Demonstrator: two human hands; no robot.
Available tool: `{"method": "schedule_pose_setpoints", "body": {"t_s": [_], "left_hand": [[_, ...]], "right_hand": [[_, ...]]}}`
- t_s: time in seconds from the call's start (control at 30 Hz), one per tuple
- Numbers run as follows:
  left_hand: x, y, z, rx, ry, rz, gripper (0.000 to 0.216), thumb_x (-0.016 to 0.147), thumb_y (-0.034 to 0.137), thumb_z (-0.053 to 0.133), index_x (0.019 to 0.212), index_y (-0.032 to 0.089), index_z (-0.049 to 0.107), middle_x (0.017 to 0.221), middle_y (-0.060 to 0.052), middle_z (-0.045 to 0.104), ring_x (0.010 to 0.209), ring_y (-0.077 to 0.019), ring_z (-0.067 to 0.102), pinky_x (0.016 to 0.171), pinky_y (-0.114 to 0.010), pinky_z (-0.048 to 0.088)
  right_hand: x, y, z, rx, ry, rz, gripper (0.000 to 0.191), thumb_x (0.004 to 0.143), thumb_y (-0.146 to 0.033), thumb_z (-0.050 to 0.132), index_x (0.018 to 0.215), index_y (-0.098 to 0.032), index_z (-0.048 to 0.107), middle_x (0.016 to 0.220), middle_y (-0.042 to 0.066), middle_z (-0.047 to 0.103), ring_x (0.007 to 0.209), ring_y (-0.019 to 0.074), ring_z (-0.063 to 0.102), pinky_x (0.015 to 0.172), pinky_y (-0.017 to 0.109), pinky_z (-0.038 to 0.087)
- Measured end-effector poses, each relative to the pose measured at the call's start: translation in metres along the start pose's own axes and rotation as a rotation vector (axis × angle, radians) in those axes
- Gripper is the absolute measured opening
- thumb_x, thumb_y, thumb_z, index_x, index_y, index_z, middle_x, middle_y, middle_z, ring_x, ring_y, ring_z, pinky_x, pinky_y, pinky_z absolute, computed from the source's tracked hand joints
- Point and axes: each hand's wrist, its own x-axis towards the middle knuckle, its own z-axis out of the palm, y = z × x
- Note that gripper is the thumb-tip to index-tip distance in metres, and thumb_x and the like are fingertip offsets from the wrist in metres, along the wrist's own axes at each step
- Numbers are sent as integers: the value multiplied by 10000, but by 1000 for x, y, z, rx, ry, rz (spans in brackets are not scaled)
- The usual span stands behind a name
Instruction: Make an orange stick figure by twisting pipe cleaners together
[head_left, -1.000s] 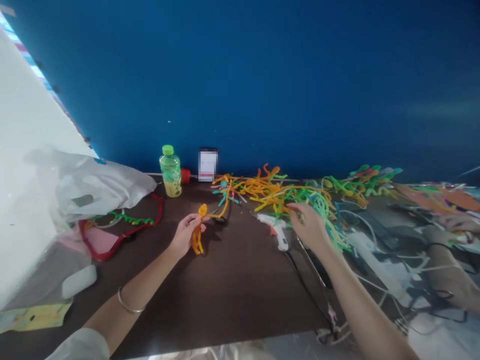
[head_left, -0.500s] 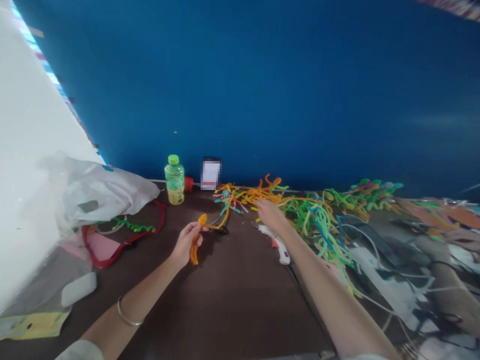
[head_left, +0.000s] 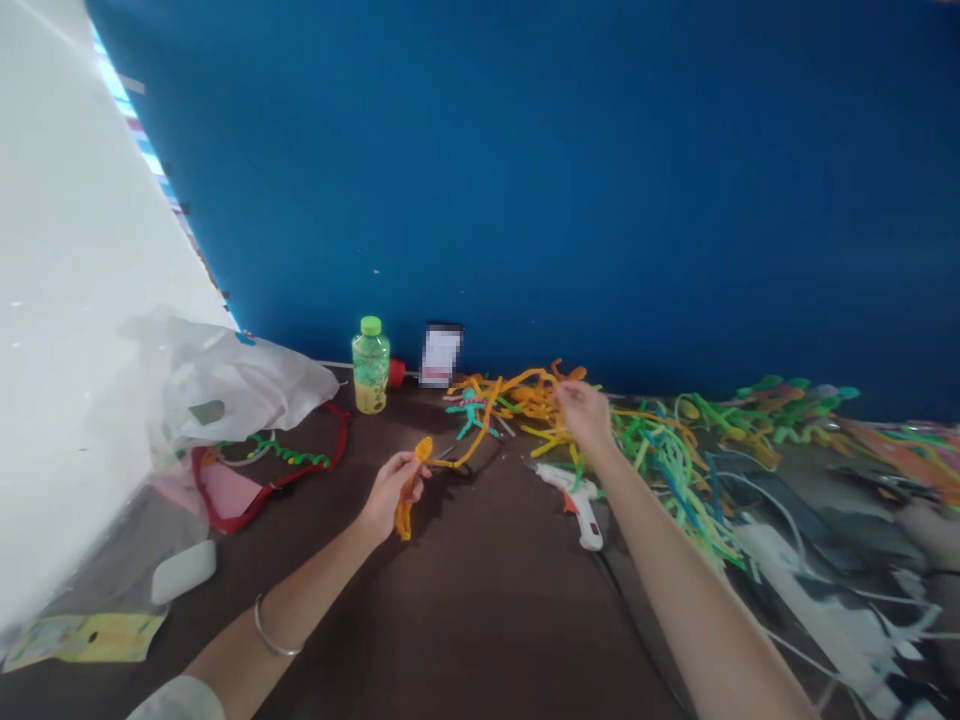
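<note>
In the head view, the left hand (head_left: 395,488) has its fingers closed around an orange fuzzy piece (head_left: 424,449), left of the glue gun (head_left: 590,530). The right hand (head_left: 589,412), just beyond the glue gun, pinches an orange strand (head_left: 487,418). Green strands (head_left: 637,440) lie right of the glue gun; a bottle (head_left: 370,372) stands far left.

Behind the hot glue gun (head_left: 583,505), the right hand (head_left: 587,415) has lifted, apparently pinching an orange pipe cleaner (head_left: 488,411); its far stretch, previously lying low, now arches behind-left of the gun.
</note>
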Motion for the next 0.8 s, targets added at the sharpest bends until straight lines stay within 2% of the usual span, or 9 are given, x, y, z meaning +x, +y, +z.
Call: {"method": "schedule_pose_setpoints", "body": {"t_s": [0.07,0.13,0.23,0.33,0.43,0.53,0.7,0.8], "left_hand": [[0,0,0,-7,5,-3,317,642,369,651,751,163,435,655,10,567,400,-36,421,354,-148,245],[-1,0,0,-10,1,-4,308,650,362,646,747,162,433,651,11,565,403,-36,424,359,-148,251],[-1,0,-1,-22,-5,15,295,663,362,636,752,159,442,660,10,565,402,-33,423,359,-151,259],[0,-2,-2,-33,24,38,312,656,384,643,767,156,462,673,10,568,422,-31,440,373,-149,293],[2,-3,-3,-33,62,50,344,639,402,657,803,156,480,682,8,572,485,-45,493,438,-159,372],[3,-5,-3,-25,76,62,370,626,414,664,817,155,481,682,6,576,507,-57,514,480,-178,408],[4,-8,-5,-21,77,48,371,638,415,654,835,159,473,686,12,577,486,-50,499,463,-174,393],[5,-9,-5,-29,61,50,380,627,427,656,819,159,468,666,19,568,439,-36,457,417,-165,349]], "right_hand": [[7,0,-11,165,55,79,290,752,-435,481,816,-161,549,712,71,631,628,166,597,549,283,471],[11,1,-20,387,87,175,319,673,-468,579,779,-170,534,670,45,610,537,134,556,459,253,437],[12,0,-28,629,85,272,355,549,-432,705,705,-175,516,610,2,566,426,66,437,361,202,336],[9,-1,-31,694,62,295,357,530,-407,728,680,-171,507,582,-22,520,385,23,343,322,170,232],[3,-4,-32,732,28,308,345,532,-394,729,662,-168,504,579,-30,492,377,8,304,318,162,192],[-4,-10,-33,757,-22,309,343,521,-382,737,673,-165,520,611,-20,503,389,9,312,323,158,187],[-8,-21,-36,763,-77,278,375,508,-415,738,692,-167,525,642,-23,509,393,1,300,336,151,195],[-3,-20,-31,573,-70,174,357,596,-492,644,717,-179,522,639,-16,523,396,23,329,357,172,254]]}}
